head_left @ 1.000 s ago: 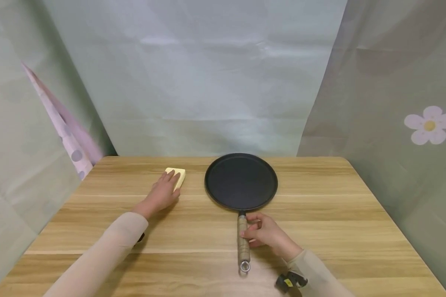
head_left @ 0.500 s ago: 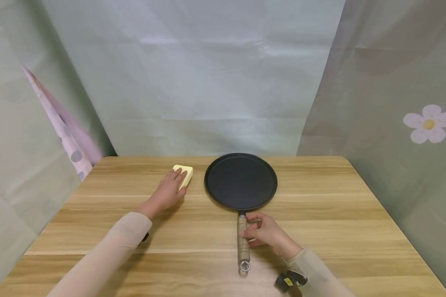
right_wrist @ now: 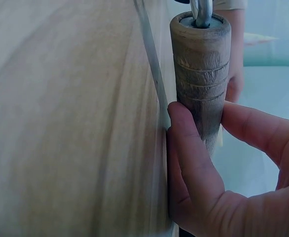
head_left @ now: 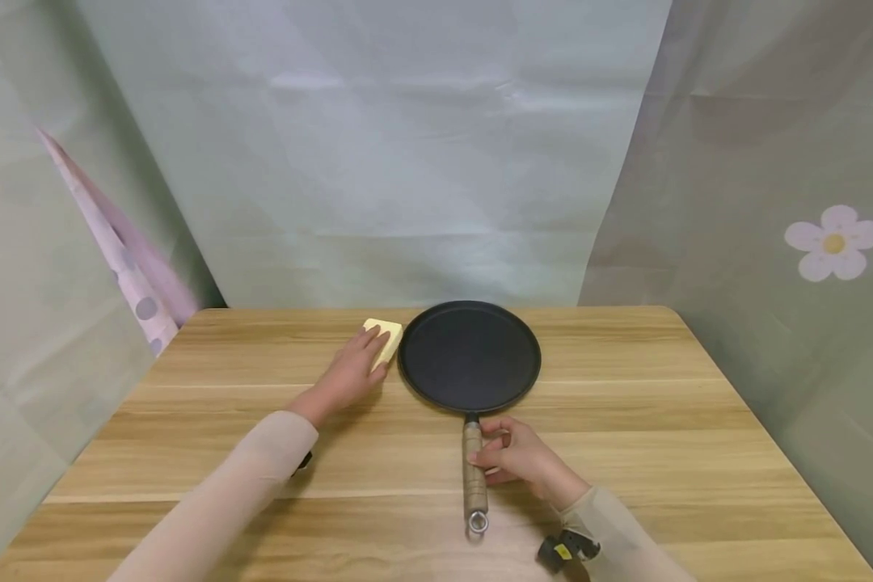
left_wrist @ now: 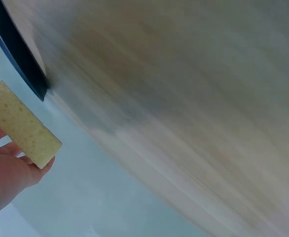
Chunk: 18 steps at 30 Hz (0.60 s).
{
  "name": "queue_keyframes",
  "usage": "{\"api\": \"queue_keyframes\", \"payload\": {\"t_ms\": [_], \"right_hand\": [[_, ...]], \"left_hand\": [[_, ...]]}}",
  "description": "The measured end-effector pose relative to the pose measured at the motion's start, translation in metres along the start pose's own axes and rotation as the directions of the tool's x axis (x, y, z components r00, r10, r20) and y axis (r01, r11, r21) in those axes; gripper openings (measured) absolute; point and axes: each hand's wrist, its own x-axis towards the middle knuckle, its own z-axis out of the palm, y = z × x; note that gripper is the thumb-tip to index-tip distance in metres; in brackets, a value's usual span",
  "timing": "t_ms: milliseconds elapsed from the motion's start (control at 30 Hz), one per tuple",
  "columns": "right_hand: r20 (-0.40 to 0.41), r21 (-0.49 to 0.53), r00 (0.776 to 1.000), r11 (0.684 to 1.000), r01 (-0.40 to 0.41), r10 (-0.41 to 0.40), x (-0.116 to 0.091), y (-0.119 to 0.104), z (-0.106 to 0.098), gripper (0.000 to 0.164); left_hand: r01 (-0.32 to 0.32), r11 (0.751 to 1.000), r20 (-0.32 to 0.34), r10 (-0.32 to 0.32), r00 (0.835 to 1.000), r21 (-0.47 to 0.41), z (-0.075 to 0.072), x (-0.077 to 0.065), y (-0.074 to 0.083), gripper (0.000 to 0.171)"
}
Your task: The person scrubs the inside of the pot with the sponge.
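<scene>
A pale yellow sponge (head_left: 392, 333) is in my left hand (head_left: 349, 377), right at the left rim of a round black flat pan (head_left: 470, 356). In the left wrist view, thumb and fingers grip the sponge block (left_wrist: 23, 126) by its sides, close to the dark pan edge (left_wrist: 18, 49). My right hand (head_left: 521, 457) pinches the wooden handle (head_left: 474, 481) near its middle. Seen from the right wrist, the thumb is on one side of the grooved handle (right_wrist: 202, 79) and the fingers are on the other. The handle points toward me and ends in a metal ring (head_left: 478, 522).
Both things are on a light wood-grain table (head_left: 647, 420). Grey-green curtains (head_left: 407, 162) hang behind its far edge and at both sides, with a flower print (head_left: 834, 242) on the right one. A black wrist camera (head_left: 563, 551) sits under the right sleeve.
My left hand has carried the sponge rightward, from well left of the pan to its rim. The right hand and the pan have stayed in place.
</scene>
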Motion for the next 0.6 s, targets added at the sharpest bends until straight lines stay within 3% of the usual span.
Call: {"api": "queue_keyframes", "payload": {"t_ms": [600], "right_hand": [[0.005, 0.018, 1.0, 1.0, 0.002, -0.002, 0.001, 0.002, 0.0, 0.052]], "left_hand": [[-0.093, 0.994, 0.007, 0.094, 0.996, -0.057, 0.017, 0.033, 0.034, 0.054]]}}
